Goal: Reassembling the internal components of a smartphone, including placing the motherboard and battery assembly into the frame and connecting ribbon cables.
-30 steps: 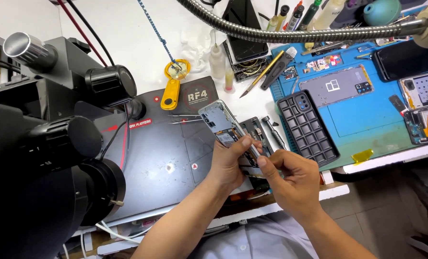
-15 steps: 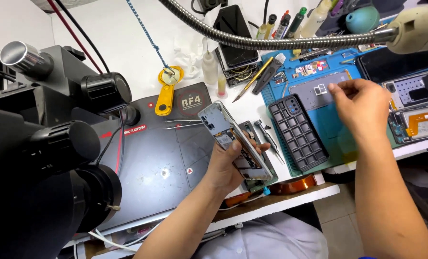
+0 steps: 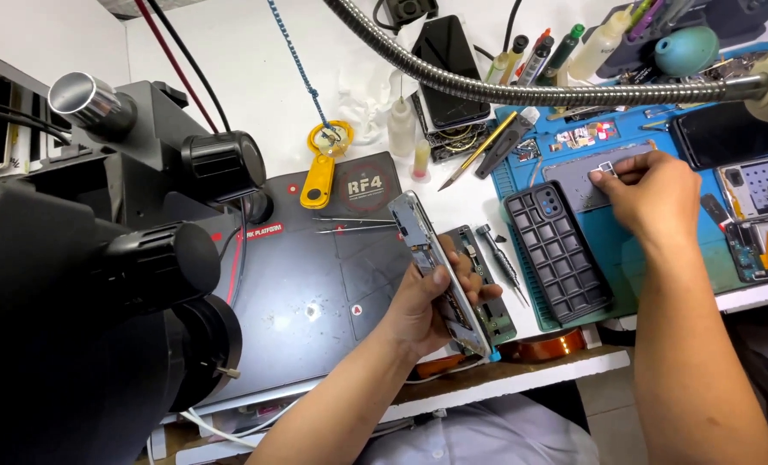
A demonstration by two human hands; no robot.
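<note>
My left hand (image 3: 431,306) grips an opened smartphone (image 3: 427,250), tilted on edge over the black work mat (image 3: 315,275), its circuit side facing right. My right hand (image 3: 655,194) reaches out over the blue mat (image 3: 651,258) and pinches a small part (image 3: 606,168) above a grey phone back panel (image 3: 582,176). A black phone case (image 3: 560,250) lies between the two hands. A screwdriver (image 3: 500,254) and a circuit board (image 3: 483,275) rest just right of the held phone.
A large black microscope (image 3: 100,258) fills the left side. A flexible metal arm (image 3: 522,86) crosses the top. Tweezers (image 3: 354,224), a yellow opening tool (image 3: 319,172), bottles (image 3: 401,125), pens, more phones (image 3: 758,185) and a tape roll (image 3: 543,349) lie around.
My right hand left the phone, swung out to the right over the blue mat and now pinches a small part above the grey panel. The left hand has tilted the phone up.
</note>
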